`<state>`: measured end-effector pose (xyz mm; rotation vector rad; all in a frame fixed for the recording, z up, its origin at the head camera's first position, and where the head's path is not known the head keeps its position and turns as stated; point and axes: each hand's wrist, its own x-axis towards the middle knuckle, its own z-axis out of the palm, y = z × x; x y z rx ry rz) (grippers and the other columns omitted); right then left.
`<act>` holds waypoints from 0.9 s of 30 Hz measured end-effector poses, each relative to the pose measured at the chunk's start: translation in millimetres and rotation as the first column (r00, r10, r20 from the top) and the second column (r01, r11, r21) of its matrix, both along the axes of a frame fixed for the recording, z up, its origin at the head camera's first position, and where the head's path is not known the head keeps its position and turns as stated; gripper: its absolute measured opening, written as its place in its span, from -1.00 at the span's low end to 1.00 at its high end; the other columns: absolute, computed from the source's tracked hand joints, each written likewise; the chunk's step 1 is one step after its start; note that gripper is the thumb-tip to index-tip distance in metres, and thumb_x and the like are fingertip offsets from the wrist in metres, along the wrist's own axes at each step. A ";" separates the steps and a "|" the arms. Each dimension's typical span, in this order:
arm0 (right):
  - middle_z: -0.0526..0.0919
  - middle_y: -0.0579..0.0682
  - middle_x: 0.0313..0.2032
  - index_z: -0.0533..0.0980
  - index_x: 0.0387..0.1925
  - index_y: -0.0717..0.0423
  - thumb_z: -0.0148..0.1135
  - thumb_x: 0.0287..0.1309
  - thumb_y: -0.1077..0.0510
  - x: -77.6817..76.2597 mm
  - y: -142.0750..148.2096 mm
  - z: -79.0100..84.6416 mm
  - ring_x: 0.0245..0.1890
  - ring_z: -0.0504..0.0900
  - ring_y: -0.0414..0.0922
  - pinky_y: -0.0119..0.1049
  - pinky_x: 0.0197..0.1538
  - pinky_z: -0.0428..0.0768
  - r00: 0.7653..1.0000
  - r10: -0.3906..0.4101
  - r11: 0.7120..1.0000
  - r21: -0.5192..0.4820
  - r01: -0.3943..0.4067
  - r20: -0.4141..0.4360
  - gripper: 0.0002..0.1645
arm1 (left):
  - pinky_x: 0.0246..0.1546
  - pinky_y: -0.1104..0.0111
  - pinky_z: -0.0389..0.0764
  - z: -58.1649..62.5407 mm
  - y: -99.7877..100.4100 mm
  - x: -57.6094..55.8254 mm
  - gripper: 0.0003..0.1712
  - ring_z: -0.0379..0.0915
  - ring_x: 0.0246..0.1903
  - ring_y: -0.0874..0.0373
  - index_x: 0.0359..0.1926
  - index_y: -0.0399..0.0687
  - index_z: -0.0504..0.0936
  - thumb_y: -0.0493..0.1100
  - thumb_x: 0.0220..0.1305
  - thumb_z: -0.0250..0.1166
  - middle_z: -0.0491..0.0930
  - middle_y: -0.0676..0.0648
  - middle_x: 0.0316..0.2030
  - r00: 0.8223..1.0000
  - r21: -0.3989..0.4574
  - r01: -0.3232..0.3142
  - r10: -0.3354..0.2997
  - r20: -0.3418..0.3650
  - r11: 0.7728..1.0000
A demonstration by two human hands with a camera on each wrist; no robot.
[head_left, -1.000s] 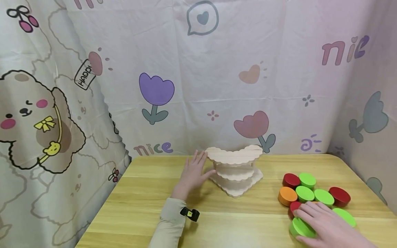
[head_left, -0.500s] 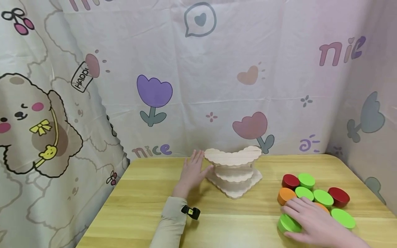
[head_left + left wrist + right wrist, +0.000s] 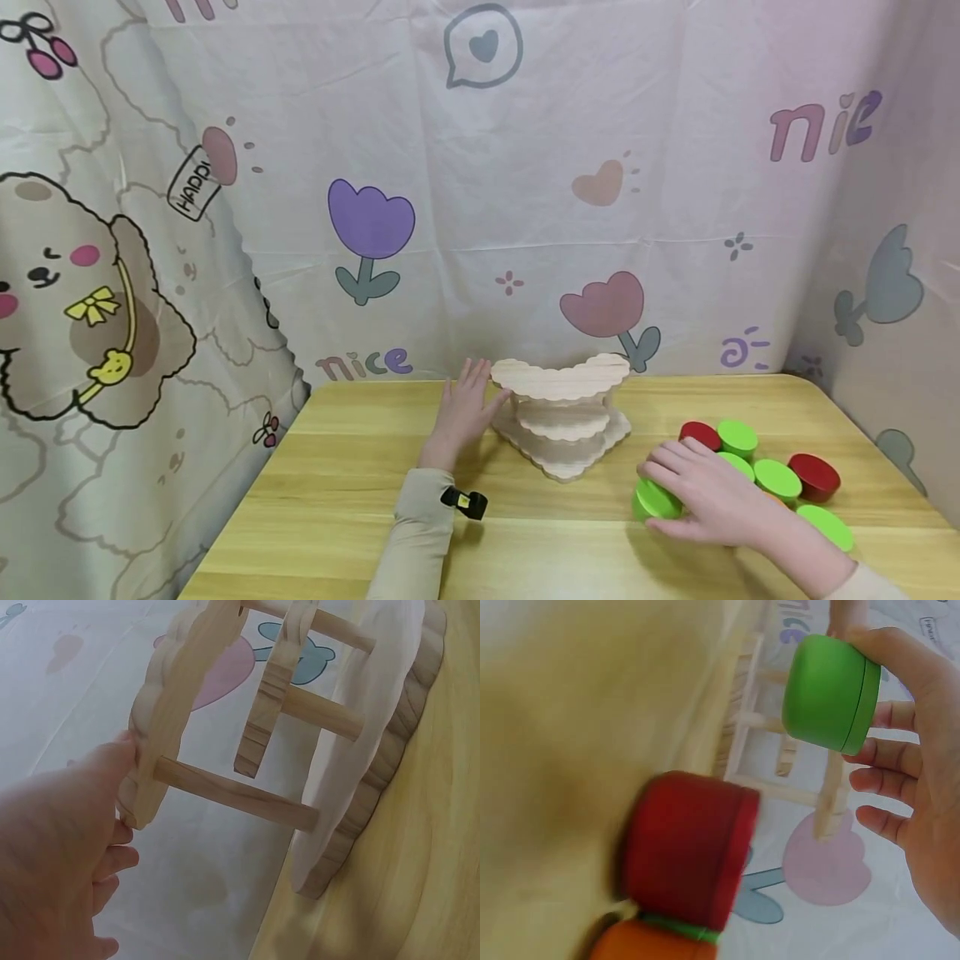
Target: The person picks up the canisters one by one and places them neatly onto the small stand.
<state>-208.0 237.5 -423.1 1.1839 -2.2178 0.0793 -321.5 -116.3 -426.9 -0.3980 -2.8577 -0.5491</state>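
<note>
A pale wooden stand (image 3: pixel 561 381) with scalloped edges and round pegs between its boards stands toward the back of the table. At its left side, my left hand (image 3: pixel 459 417) holds the end of the top board, thumb on the near edge and fingertips at the corner; the left wrist view shows the thumb against the board (image 3: pixel 169 727). My right hand (image 3: pixel 708 492) grips a green cylinder (image 3: pixel 655 502), raised above the table and tilted. A seam rings this cylinder near one end in the right wrist view. The right hand partly covers the group of cylinders behind it.
Several more cylinders are grouped on the table's right: a red one (image 3: pixel 814 477), a green one (image 3: pixel 737 437), another red one (image 3: pixel 699 433). An orange cylinder (image 3: pixel 649 945) shows in the right wrist view. A patterned curtain (image 3: pixel 450 208) hangs behind the wooden table (image 3: pixel 360 467).
My right hand has closed on the near green cylinder and carried it leftward and up, away from the group toward the stand. The left hand stays at the stand.
</note>
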 end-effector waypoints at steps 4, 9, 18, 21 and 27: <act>0.51 -0.29 -0.28 0.54 -0.19 -0.14 0.49 -0.25 -0.33 -9.3 -9.0 9.1 -0.23 0.43 -0.27 -0.31 -0.14 0.43 1.000 0.012 1.000 -0.002 -0.012 -0.010 -0.40 | 0.48 -0.20 -0.20 -0.8 0.1 -1.1 -0.06 -0.28 0.56 -0.05 0.54 -0.04 -0.02 0.45 0.38 -0.25 0.00 -0.11 0.53 1.000 -0.021 -0.004 0.004 0.005 1.000; 0.51 -0.24 -0.28 0.54 -0.17 -0.08 0.46 -0.20 -0.31 -22.2 -20.1 21.5 -0.24 0.42 -0.23 -0.29 -0.14 0.43 0.998 0.054 0.998 -0.008 -0.055 -0.028 -0.40 | 0.47 -0.20 -0.18 0.0 0.1 -1.5 -0.06 -0.27 0.55 -0.05 0.53 -0.05 0.00 0.46 0.38 -0.24 0.01 -0.11 0.53 1.000 -0.030 -0.004 0.004 -0.007 1.000; 0.53 -0.20 -0.27 0.54 -0.14 -0.04 0.46 -0.14 -0.25 -51.2 -40.5 41.2 -0.24 0.44 -0.21 -0.25 -0.16 0.49 0.993 0.116 0.993 -0.030 -0.117 -0.017 -0.42 | 0.47 -0.20 -0.14 3.0 -0.6 -1.6 -0.09 -0.23 0.55 -0.07 0.52 -0.05 0.04 0.43 0.40 -0.20 0.05 -0.14 0.52 1.000 -0.031 -0.011 0.010 -0.013 0.999; 0.54 -0.18 -0.28 0.55 -0.15 -0.01 0.43 -0.10 -0.25 -62.5 -46.8 48.3 -0.24 0.44 -0.21 -0.28 -0.21 0.42 0.989 0.145 0.988 -0.052 -0.146 -0.016 -0.44 | 0.48 -0.18 -0.16 3.9 -0.4 -1.5 -0.09 -0.24 0.55 -0.06 0.52 -0.05 0.04 0.42 0.40 -0.19 0.04 -0.14 0.52 1.000 -0.018 -0.011 0.011 -0.006 1.000; 0.58 -0.13 -0.28 0.56 -0.18 0.04 0.41 -0.08 -0.25 -80.5 -56.9 61.0 -0.22 0.49 -0.16 -0.26 -0.22 0.45 0.987 0.159 0.984 -0.083 -0.159 -0.004 -0.45 | 0.49 -0.16 -0.17 2.3 0.2 -1.1 -0.08 -0.24 0.55 -0.06 0.52 -0.05 0.04 0.44 0.39 -0.22 0.03 -0.14 0.52 1.000 -0.015 -0.004 0.004 -0.010 1.000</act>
